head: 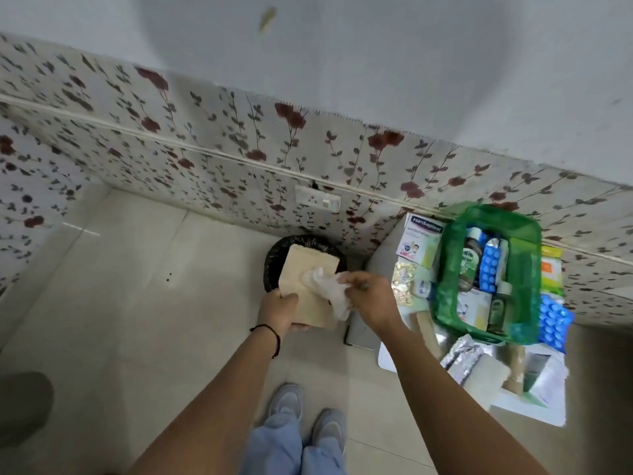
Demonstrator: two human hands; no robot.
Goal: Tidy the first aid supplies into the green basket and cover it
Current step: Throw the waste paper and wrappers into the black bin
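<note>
My left hand (281,311) grips a brown paper bag (310,286) by its lower edge, held over a black-lined bin (274,258) on the floor. My right hand (368,296) pinches a crumpled white wrapper (329,286) against the bag's face. To the right, the green basket (448,269) stands on a small white table and holds bottles, a blue blister strip (488,265) and small boxes. Around it lie a Hansaplast box (421,241), a gold blister strip (404,282), a blue blister pack (555,318) and silver foil packs (460,358).
A flower-patterned wall (239,156) with a white socket (318,198) runs behind the bin and table. The floor is pale tile. My shoes (308,413) stand below the hands. A dark object (24,402) sits at the left edge.
</note>
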